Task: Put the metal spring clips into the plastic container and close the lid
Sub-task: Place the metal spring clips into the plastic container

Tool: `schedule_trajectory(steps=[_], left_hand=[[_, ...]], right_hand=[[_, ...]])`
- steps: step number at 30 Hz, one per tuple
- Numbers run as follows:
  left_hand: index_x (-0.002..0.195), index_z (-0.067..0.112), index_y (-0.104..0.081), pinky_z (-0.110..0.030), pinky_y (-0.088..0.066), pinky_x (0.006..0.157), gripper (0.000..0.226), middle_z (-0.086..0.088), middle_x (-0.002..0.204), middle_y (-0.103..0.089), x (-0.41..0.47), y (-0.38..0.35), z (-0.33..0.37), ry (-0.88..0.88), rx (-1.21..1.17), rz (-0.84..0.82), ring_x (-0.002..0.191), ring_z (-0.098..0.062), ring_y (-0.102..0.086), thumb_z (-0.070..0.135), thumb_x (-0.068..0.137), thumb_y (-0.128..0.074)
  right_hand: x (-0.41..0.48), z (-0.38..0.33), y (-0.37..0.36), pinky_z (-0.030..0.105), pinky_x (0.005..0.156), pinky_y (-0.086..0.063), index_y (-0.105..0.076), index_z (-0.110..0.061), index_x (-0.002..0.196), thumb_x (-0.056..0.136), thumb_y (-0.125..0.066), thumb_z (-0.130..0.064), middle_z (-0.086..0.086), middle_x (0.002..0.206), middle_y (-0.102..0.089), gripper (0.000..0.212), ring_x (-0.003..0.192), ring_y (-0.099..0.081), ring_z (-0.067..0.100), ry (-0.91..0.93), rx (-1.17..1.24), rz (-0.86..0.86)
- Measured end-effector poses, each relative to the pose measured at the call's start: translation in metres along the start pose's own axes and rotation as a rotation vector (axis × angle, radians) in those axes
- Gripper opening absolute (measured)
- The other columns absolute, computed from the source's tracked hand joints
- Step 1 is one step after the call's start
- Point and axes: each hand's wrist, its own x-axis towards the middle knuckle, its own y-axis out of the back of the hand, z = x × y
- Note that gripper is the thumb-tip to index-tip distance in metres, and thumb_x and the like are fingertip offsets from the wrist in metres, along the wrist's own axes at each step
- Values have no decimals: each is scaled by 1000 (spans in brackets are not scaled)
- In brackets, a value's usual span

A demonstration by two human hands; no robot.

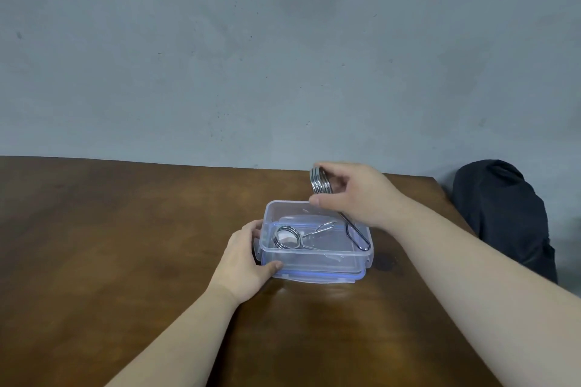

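Observation:
A clear plastic container (314, 261) stands on the brown table, resting on its blue-rimmed lid (317, 277). One metal spring clip (287, 237) lies inside it, coil to the left and handles pointing right. My left hand (248, 264) grips the container's left wall. My right hand (358, 195) holds a second spring clip (321, 181) by its coil above the container's back right corner. That clip's wire handle (358, 237) hangs down into the container at the right side.
The wooden table (125, 245) meets a grey wall behind. Its right edge runs diagonally down at the right. A dark bag (503, 214) sits beyond that edge. A dark stain (385, 262) marks the wood just right of the container.

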Motion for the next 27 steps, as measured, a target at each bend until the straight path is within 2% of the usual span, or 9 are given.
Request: schedule_trajectory(steps=[2,5,10,16,20,22,24,26,27], left_hand=[[132,43,-39,-35,-48,100,84,17,121,-52,1,-1,-3,-14,-2,-5,115,-5,-50,30,66,-89],[127,51,-35,-31,-46,98,86,24,118,-51,2,-1,-6,-28,13,-1,115,-3,-49,27,65,-89],[137,41,-36,-29,-43,102,86,22,119,-51,3,-4,-9,-31,34,-5,118,-3,-46,24,68,-86],[141,37,-34,-27,-39,104,85,18,121,-54,5,-6,-10,-43,52,0,117,-1,-42,25,72,-83],[136,45,-33,-24,-39,100,83,16,123,-55,5,-5,-11,-46,44,-10,115,0,-43,29,71,-83],[138,42,-34,-26,-40,102,84,15,124,-55,5,-5,-12,-40,49,-12,116,-1,-44,29,72,-83],[139,40,-35,-29,-41,104,84,13,124,-54,5,-5,-12,-26,51,-12,117,-3,-44,26,72,-83],[140,39,-35,-30,-42,104,83,14,124,-54,6,-5,-13,-22,59,-17,117,-3,-44,24,73,-83],[140,39,-35,-31,-42,104,84,14,124,-55,6,-5,-13,-24,64,-21,118,-3,-44,24,73,-82]], right_hand=[[18,6,-5,34,86,-53,-66,-29,125,77,-82,-47,-3,99,-70,53,86,-64,16,11,-153,-69],[34,17,-23,40,81,-54,-63,-22,120,81,-74,-53,1,102,-64,50,92,-61,24,53,-470,-243],[33,41,-56,39,74,-48,-57,-16,104,85,-69,-49,4,103,-59,41,95,-56,26,46,-646,-440],[34,49,-66,42,81,-51,-59,-16,120,88,-70,-40,5,112,-61,42,96,-58,26,-6,-612,-511],[31,51,-64,39,102,-46,-47,-22,146,89,-70,-38,3,141,-55,63,124,-54,25,-53,-499,-497],[25,53,-60,37,106,-42,-45,-22,148,93,-65,-43,1,146,-52,62,131,-50,22,-88,-452,-454],[15,56,-55,35,101,-45,-58,-25,135,96,-59,-46,-3,136,-58,44,121,-56,18,-92,-400,-371],[-1,56,-52,34,89,-50,-69,-27,106,96,-58,-47,-8,112,-65,25,100,-61,14,-64,-342,-288],[-10,55,-51,34,83,-51,-69,-26,94,95,-59,-50,-9,101,-65,26,93,-60,12,-35,-335,-268]])
